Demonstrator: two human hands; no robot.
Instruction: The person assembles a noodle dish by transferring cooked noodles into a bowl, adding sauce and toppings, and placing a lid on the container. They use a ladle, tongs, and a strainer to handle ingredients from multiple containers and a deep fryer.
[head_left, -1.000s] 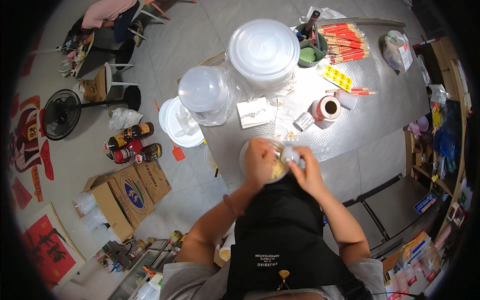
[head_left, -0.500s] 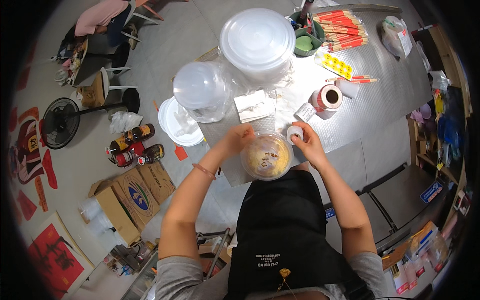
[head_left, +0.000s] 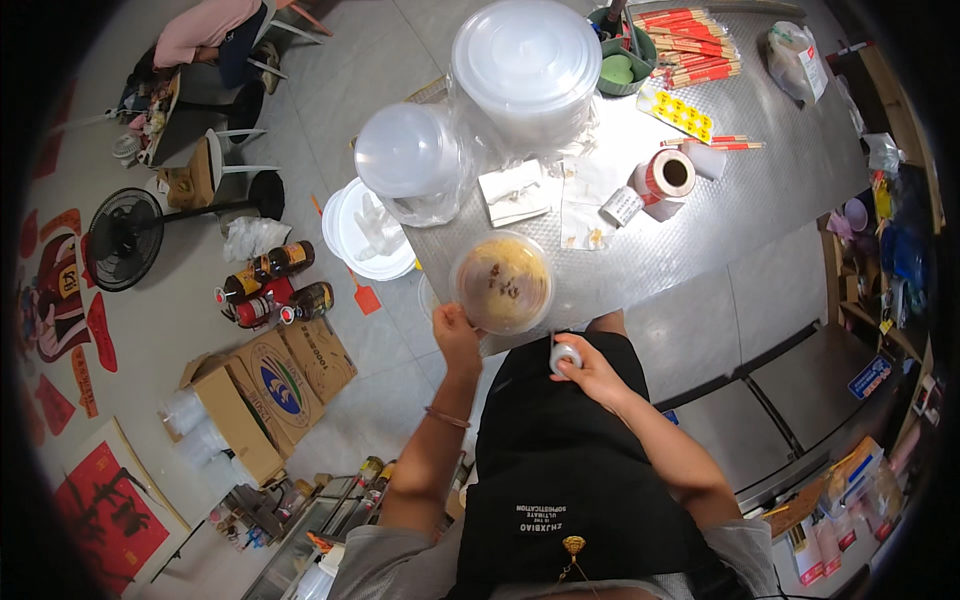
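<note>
A round clear plastic bowl [head_left: 503, 283] holds pale yellow food with dark brown bits on top, near the table's front left corner. My left hand [head_left: 457, 332] is closed at the bowl's lower left rim, fingertips pinched together; what lies between them, if anything, is too small to make out. Low in front of the black apron, my right hand [head_left: 588, 370] grips a small white roll of tape [head_left: 565, 356], apart from the bowl. Folded white papers [head_left: 518, 193] lie behind the bowl.
Stacked clear lids [head_left: 525, 58] and tubs [head_left: 405, 152] stand at the back left of the metal table [head_left: 745, 235]. A label roll [head_left: 668, 178] sits right of the papers, with red-wrapped chopsticks [head_left: 690, 45] beyond. White buckets [head_left: 368, 230] are left of the table.
My right hand has come down and left with the tape roll, away from the bowl. My left hand has dropped to the bowl's lower left side. The bowl now sits farther left and back.
</note>
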